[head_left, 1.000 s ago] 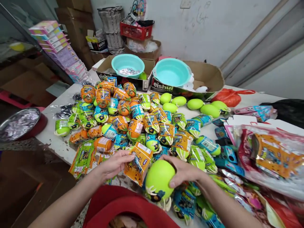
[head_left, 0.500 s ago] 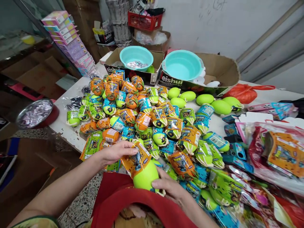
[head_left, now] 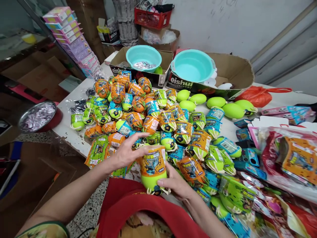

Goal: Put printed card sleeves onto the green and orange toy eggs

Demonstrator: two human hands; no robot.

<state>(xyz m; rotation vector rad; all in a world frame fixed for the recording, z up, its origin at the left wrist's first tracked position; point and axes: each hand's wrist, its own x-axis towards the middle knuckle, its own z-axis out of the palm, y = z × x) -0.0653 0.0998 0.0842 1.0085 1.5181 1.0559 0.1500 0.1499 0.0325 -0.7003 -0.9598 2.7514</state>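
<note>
A lime-green plastic egg (head_left: 151, 180) with an orange printed sleeve (head_left: 153, 162) around its upper part stands upright above my red apron. My right hand (head_left: 177, 183) grips its lower right side, the thumb on the green shell and the other fingers hidden behind. Fingers apart, my left hand (head_left: 126, 152) is at the upper left of the sleeve; its lowest visible digit reaches the sleeve's top edge. Whitish strings hang at the egg's bottom. Just beyond lies a heap of sleeved eggs (head_left: 135, 120) in orange, blue and green. Flat green sleeves (head_left: 96, 150) lie left of my left hand.
Bare green eggs (head_left: 232, 110) lie behind the heap. Two turquoise basins (head_left: 193, 66) sit in cardboard boxes (head_left: 235, 74) at the back. A metal bowl of small packets (head_left: 37, 117) stands off the table's left edge. Plastic-wrapped orange sleeves (head_left: 300, 162) lie at right.
The orange sleeve has come down straighter over the egg, which has turned from tilted to upright. My left hand has loosened its grip on the sleeve and spread its fingers.
</note>
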